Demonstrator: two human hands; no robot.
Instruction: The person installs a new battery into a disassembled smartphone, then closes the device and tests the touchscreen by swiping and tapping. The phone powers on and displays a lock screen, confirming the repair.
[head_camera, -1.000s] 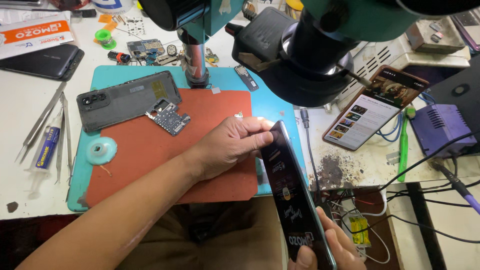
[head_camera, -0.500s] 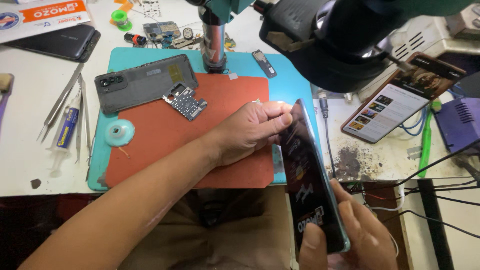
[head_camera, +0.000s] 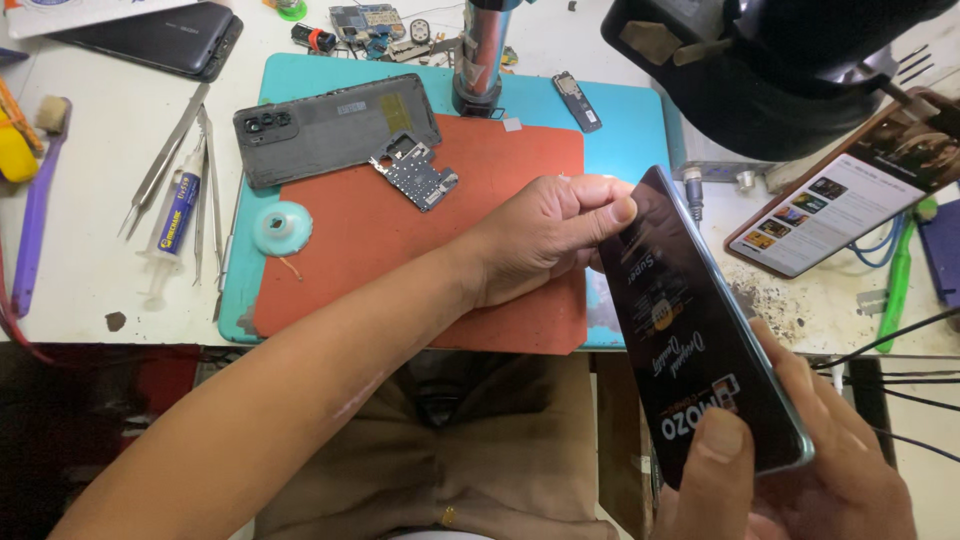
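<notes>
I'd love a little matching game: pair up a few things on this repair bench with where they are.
Things:
1. dark screen panel
2. grey back cover
3. small circuit board
4. syringe

Places:
A. on the white table, left of the mat
B. on the red mat
C. held in both hands
D. across the teal and red mats

Pairs: 1-C, 2-D, 3-B, 4-A

A white bench (head_camera: 90, 270) bears a teal mat (head_camera: 620, 140), tweezers (head_camera: 165, 160), a syringe (head_camera: 175, 225) and a dark phone (head_camera: 160, 38).

Glossy black glass phone screen (head_camera: 690, 330), matt orange rubber mat (head_camera: 420, 250) — shiny metal tweezers (head_camera: 165, 160) alongside.
</notes>
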